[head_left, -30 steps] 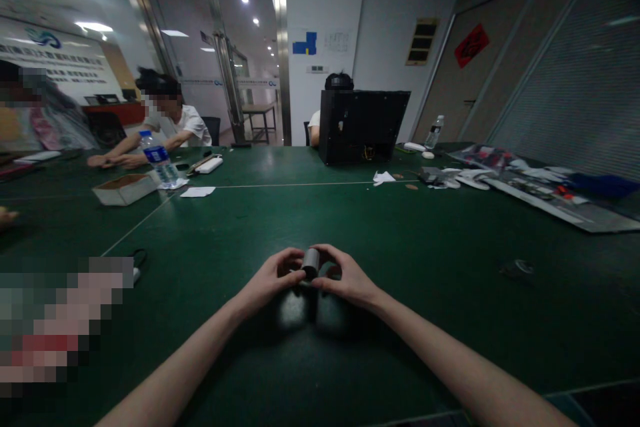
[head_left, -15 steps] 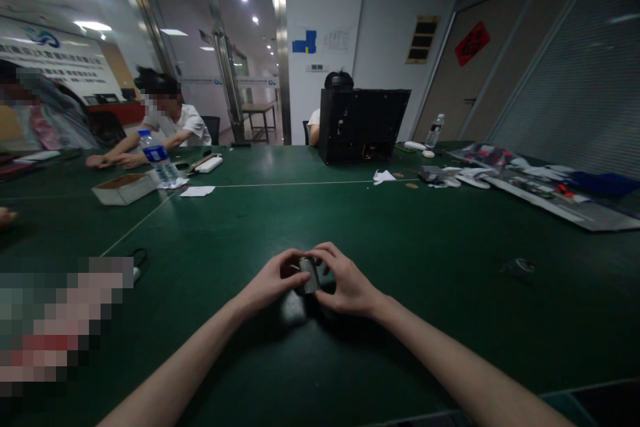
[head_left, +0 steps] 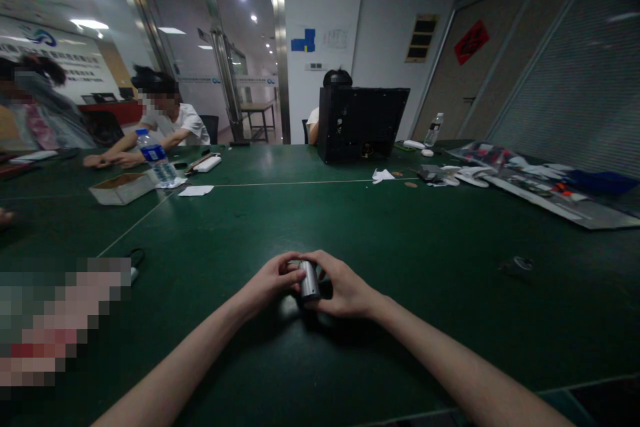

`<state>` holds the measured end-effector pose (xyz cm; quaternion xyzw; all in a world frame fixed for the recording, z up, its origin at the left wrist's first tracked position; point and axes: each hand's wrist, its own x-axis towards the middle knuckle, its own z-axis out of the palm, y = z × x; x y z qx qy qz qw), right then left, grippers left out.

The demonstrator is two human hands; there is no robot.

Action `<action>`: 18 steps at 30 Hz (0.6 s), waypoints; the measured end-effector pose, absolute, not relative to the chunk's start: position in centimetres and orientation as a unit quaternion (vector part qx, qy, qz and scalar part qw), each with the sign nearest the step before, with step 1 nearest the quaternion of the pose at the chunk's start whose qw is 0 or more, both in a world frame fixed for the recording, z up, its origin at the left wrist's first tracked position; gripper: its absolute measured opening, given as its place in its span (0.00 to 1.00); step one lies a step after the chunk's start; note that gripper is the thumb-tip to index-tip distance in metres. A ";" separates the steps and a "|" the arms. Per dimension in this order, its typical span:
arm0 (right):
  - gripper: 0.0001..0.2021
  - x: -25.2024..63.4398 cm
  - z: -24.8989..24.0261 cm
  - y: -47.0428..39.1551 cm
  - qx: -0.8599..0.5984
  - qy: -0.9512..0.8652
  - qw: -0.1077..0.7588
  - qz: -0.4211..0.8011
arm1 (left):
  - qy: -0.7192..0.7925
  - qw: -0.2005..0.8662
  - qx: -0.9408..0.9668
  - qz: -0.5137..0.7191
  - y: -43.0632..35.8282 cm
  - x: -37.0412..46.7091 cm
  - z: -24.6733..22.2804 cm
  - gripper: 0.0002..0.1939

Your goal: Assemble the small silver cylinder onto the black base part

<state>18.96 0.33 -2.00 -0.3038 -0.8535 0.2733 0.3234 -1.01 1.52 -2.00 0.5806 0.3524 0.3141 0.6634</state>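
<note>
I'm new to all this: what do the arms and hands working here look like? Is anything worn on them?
They are a person's: a bare left forearm and bare right forearm, each tapering toward the wrist, with no sleeve, watch or cable showing. The ungloved left hand and ungloved right hand show no markings; finer details are too small to tell.

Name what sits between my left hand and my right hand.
A small silver cylinder sits between the left hand and the right hand, held by both, as the head view shows.
</note>
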 end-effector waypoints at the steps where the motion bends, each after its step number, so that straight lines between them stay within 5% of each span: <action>1: 0.36 19.0 -2.1 0.4 -0.304 -0.852 0.322 0.279 | 0.352 0.669 0.576 0.312 1.5 -1.0 -2.0 0.23; 18: 0.33 18.9 -2.2 0.6 -0.380 -0.830 0.323 0.249 | 0.398 0.656 0.566 0.302 1.2 -0.7 -1.6 0.22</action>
